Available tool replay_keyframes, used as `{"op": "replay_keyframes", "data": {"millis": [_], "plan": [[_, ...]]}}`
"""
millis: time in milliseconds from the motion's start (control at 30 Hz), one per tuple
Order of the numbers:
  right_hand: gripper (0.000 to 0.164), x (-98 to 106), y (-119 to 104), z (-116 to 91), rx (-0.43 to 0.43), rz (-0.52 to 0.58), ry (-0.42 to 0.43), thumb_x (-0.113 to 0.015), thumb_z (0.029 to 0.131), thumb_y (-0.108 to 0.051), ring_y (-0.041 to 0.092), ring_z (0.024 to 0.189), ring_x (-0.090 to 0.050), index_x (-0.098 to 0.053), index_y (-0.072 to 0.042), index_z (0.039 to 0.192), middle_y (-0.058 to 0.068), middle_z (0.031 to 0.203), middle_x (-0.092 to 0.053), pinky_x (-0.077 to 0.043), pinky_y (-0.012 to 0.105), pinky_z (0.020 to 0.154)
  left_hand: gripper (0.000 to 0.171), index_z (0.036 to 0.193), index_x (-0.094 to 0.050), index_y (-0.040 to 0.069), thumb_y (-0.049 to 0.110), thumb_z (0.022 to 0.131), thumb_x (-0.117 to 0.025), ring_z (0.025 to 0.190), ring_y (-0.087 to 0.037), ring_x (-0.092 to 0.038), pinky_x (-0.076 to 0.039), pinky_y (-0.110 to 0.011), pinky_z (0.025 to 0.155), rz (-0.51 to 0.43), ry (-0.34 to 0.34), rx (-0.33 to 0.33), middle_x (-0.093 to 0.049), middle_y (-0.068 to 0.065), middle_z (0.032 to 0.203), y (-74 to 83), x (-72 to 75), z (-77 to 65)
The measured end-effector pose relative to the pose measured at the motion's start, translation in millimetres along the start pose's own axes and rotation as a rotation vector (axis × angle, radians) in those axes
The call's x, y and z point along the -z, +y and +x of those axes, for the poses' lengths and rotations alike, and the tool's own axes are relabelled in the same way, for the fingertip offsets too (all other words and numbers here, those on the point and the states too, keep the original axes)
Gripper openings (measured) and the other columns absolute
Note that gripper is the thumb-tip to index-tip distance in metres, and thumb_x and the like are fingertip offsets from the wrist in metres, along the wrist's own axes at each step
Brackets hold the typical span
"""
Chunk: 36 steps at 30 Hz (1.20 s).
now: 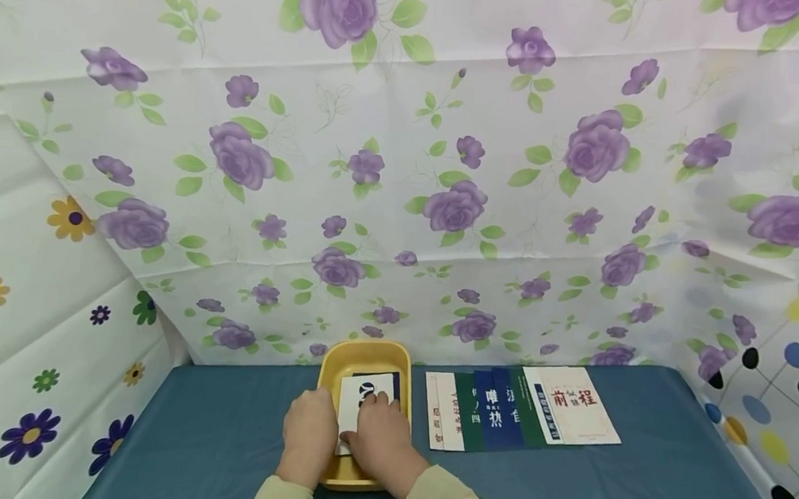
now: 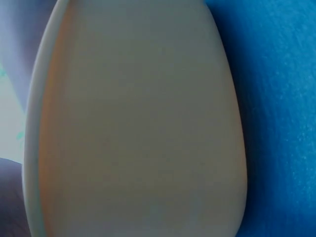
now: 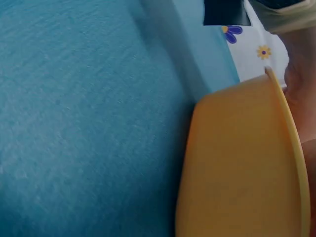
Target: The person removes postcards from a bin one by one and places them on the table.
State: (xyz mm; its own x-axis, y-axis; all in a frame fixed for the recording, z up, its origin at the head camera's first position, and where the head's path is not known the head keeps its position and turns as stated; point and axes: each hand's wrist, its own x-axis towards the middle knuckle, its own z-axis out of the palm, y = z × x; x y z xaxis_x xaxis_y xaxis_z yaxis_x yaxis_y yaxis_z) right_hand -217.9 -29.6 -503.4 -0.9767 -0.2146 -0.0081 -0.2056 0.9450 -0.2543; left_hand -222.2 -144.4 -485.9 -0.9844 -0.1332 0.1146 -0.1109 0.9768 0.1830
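A yellow plastic basin (image 1: 403, 353) stands on the blue-green table. In it lies a white booklet or card (image 1: 352, 407) with dark print, over a dark blue one (image 1: 396, 387) that shows at its top and right edges. My left hand (image 1: 309, 435) is at the basin's left rim, knuckles up, beside the white booklet's left edge; its fingertips are hidden. My right hand (image 1: 384, 439) reaches over the near right rim, fingers on the booklet's face and thumb by its lower left edge. Both wrist views mostly show the basin's outer walls (image 2: 143, 118) (image 3: 242, 163).
Right of the basin, several overlapping booklets (image 1: 493, 408) in white, green and blue lie in a row, the rightmost white with red characters (image 1: 575, 405). A flowered cloth (image 1: 397, 280) hangs behind the table (image 1: 224, 429), with patterned sheets at both sides.
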Motion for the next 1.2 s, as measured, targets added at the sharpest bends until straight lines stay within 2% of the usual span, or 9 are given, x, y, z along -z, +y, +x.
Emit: {"op": "replay_keyframes", "data": {"millis": [167,400,533,700,800,1200], "plan": [[0.087,-6.8,-2.4,2.5,-0.058,-0.048,0.026,-0.06,0.078,-0.063,0.035,0.101,-0.053,-0.048,0.009,0.125,0.023,0.117,-0.05,-0.047,0.041,0.079,0.014,0.072,-0.06,0.004,0.001,0.086,-0.057,0.058,-0.026,-0.06,-0.045,-0.038,0.043,0.011,0.007,0.014,-0.057,-0.01,0.065,1.7,1.3,1.0],[0.094,-8.6,-4.3,5.4,-0.106,-0.096,0.03,-0.073,0.068,-0.056,0.039,0.103,-0.052,-0.045,0.012,0.126,0.032,0.121,-0.047,-0.049,0.041,0.075,0.014,0.074,-0.06,0.003,0.002,0.087,-0.056,0.057,-0.025,-0.059,-0.045,-0.037,0.043,0.014,-0.011,0.032,-0.057,-0.01,0.065,2.6,1.0,1.4],[0.096,-9.4,-4.2,6.0,-0.096,-0.144,0.051,-0.074,0.065,-0.059,0.036,0.1,-0.053,-0.046,0.012,0.124,0.03,0.113,-0.053,-0.048,0.039,0.077,0.013,0.075,-0.06,0.003,0.001,0.087,-0.055,0.058,-0.025,-0.059,-0.045,-0.037,0.043,0.012,-0.01,0.033,-0.057,-0.01,0.065,3.3,1.3,1.1],[0.097,-9.2,-4.1,7.0,-0.1,-0.077,0.04,-0.077,0.061,-0.058,0.033,0.092,-0.053,-0.047,0.011,0.122,0.022,0.1,-0.058,-0.049,0.039,0.072,0.009,0.079,-0.062,0.004,0.0,0.086,-0.056,0.061,-0.027,-0.06,-0.046,-0.04,0.045,0.001,0.007,0.014,-0.059,-0.011,0.069,2.6,2.0,-0.1],[0.097,-9.7,-5.1,7.1,-0.095,-0.059,0.034,-0.079,0.059,-0.056,0.033,0.092,-0.053,-0.047,0.01,0.123,0.022,0.1,-0.058,-0.049,0.04,0.073,0.009,0.081,-0.062,0.004,0.0,0.086,-0.056,0.062,-0.028,-0.061,-0.047,-0.04,0.046,0.002,0.02,0.009,-0.06,-0.012,0.071,2.0,2.3,-0.9],[0.101,-5.6,-3.8,6.9,-0.054,-0.197,0.064,-0.08,0.053,-0.061,0.03,0.088,-0.054,-0.049,0.004,0.124,0.019,0.101,-0.059,-0.05,0.035,0.067,0.012,0.076,-0.061,0.005,0.001,0.086,-0.056,0.06,-0.027,-0.06,-0.045,-0.039,0.043,0.013,0.024,0.007,-0.058,-0.011,0.068,2.0,0.0,-0.5]]}}
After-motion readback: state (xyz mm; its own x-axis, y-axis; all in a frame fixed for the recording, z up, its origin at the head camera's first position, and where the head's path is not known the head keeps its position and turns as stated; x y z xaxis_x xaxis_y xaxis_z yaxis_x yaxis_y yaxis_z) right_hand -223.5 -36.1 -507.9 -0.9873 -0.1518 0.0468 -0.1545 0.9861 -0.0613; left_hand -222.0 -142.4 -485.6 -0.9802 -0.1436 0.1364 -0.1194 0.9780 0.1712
